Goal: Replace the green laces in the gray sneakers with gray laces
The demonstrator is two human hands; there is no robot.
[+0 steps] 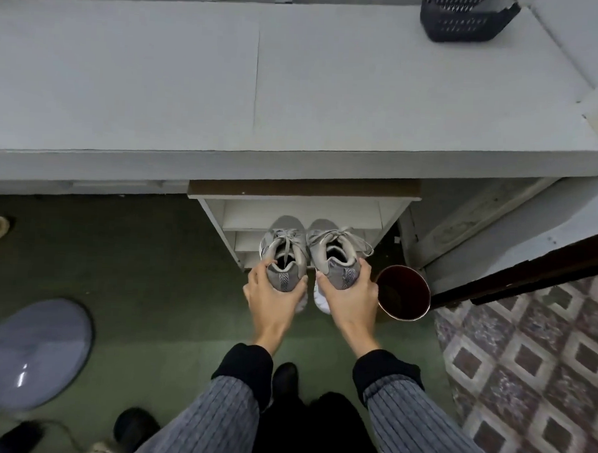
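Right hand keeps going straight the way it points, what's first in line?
Likely the white shelf unit under the desk: the right hand, holding the right sneaker by the heel, points toe-first at its open shelves. Depth is unclear, so the gap can't be judged.

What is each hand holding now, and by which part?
The left hand grips the left sneaker by its heel; the right hand grips the right sneaker by its heel.

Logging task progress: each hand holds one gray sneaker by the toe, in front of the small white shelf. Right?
Not quite: the head view shows each hand holding its gray sneaker by the heel, in front of the small white shelf.
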